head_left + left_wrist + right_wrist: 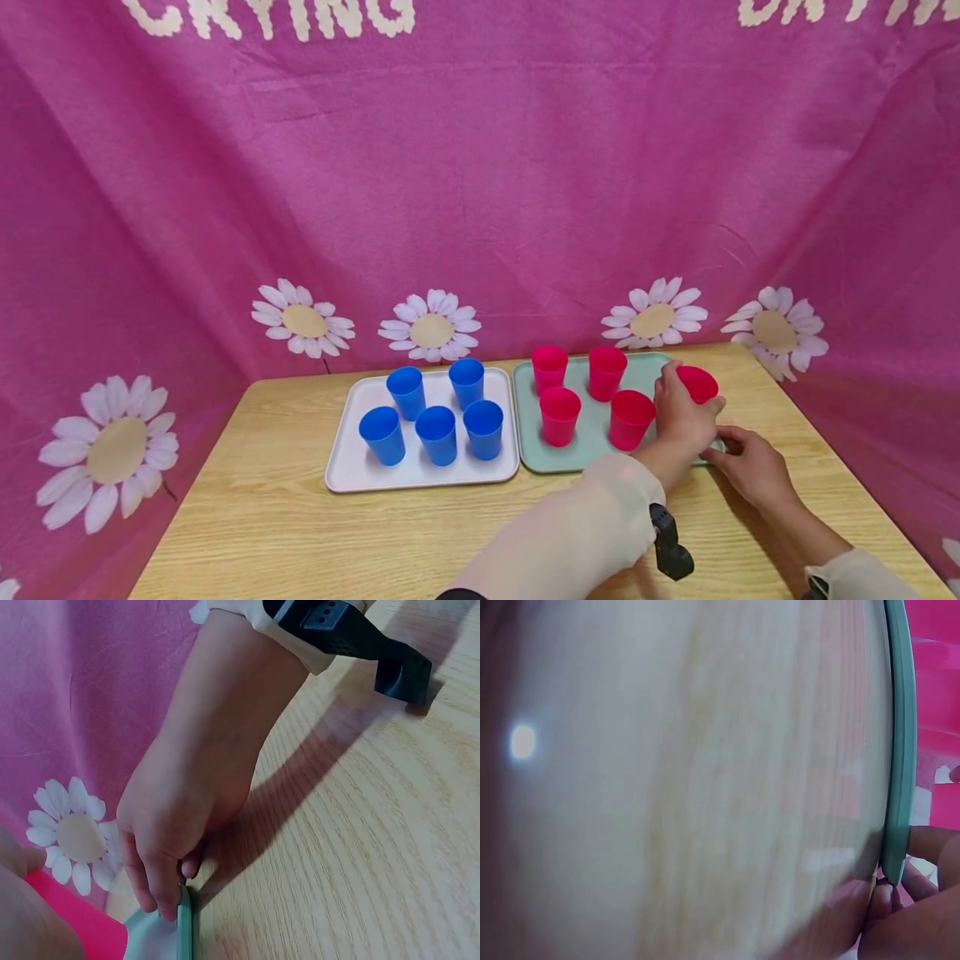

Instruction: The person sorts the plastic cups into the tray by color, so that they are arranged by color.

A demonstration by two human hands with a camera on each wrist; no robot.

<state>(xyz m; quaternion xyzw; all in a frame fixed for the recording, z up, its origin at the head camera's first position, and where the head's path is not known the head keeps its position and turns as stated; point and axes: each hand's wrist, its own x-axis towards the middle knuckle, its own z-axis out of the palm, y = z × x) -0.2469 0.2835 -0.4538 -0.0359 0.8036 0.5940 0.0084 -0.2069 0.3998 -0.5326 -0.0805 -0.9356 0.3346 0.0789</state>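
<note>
My left hand (684, 404) reaches across and grips a red cup (699, 383) at the right end of the green tray (573, 467); the same cup (82, 926) shows at the lower left of the left wrist view. Several more red cups (559, 414) stand upright on that tray. My right hand (750, 467) is at the tray's near right corner. In the left wrist view the right hand (169, 889) pinches the tray's rim (184, 930). The right wrist view shows the rim (900, 750) close up, with my fingertips (911, 847) on it.
A white tray (352, 475) with several blue cups (436, 433) lies directly left of the green one. Both sit on a wooden table (285, 533). A pink cloth with daisies (431, 329) hangs behind and on both sides. A black wrist camera (670, 546) sticks out under my left sleeve.
</note>
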